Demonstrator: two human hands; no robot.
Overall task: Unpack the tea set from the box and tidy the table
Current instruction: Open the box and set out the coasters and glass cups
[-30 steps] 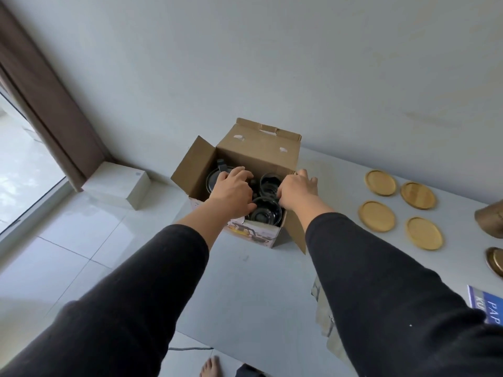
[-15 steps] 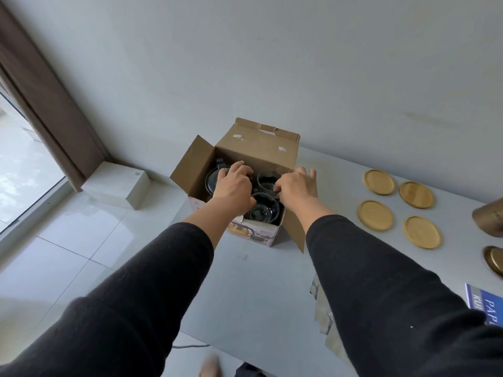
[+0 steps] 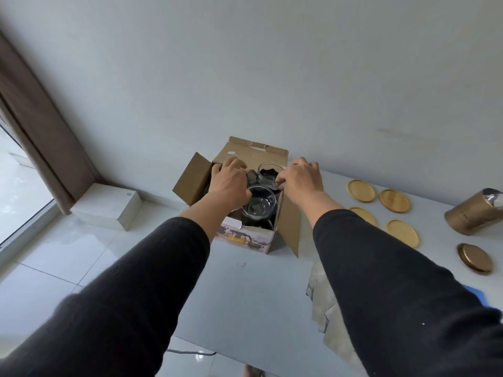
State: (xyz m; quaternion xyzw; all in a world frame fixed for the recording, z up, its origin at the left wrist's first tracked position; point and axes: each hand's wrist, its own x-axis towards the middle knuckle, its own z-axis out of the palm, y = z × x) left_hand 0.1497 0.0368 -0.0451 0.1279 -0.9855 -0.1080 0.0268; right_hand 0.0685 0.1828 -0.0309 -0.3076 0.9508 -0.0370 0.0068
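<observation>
An open cardboard box [image 3: 245, 156] with a printed tea-set picture on its front stands on the white table [image 3: 245, 289] near the wall. Two clear glass cups show at its mouth, one near [image 3: 258, 206] and one far [image 3: 268, 171], seated in dark inner packing [image 3: 251, 176]. My left hand [image 3: 230, 183] reaches in on the left with its fingers curled over the packing's edge; its fingertips are hidden. On the right, my right hand [image 3: 300, 180] grips the packing's other side beside the far cup. The cups sit at about rim height.
Several round bamboo coasters [image 3: 394, 200] lie to the right of the box. A gold canister [image 3: 471, 217] lies on its side at the far right, its lid [image 3: 475, 258] in front. Crumpled wrapping [image 3: 324, 308] and a blue booklet [image 3: 479, 295] lie under my right arm. A white box [image 3: 106, 205] sits on the floor.
Both hands have moved up and farther back over the box. The glass cups have risen with them and now sit higher in the opening.
</observation>
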